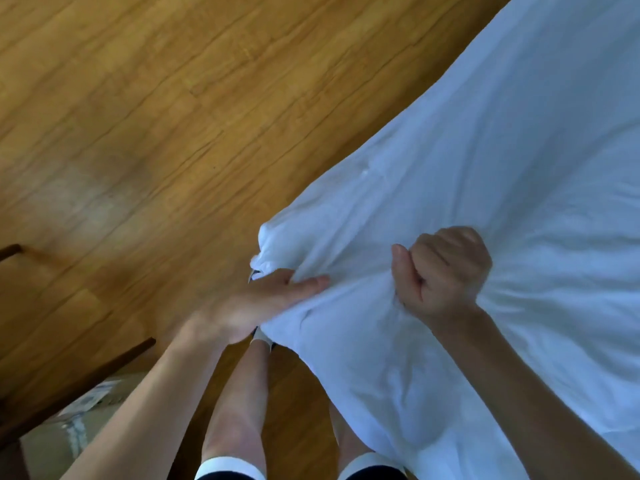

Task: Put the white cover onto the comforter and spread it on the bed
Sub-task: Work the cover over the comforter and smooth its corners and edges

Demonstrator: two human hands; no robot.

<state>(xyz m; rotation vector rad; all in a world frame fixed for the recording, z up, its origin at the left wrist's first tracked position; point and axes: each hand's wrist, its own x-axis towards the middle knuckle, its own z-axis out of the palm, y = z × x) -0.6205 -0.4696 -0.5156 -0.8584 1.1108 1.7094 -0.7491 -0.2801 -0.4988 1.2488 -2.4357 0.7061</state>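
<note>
Bedding fills the right of the view: a rumpled white cloth cover (502,150) hangs in the air above the honey-coloured wooden plank floor (138,98), stretching up and away to the right; the right hand (440,271) is balled into a fist with a bunch of the cloth clenched in it; the left hand (263,303) pinches the cover's corner, thumb laid along the fabric, somewhat blurred; whether the comforter already sits inside I cannot tell; no bed shows. By my reckoning the work is midway at best; the corners are being seated or shaken out, and spreading on the bed remains.
</note>
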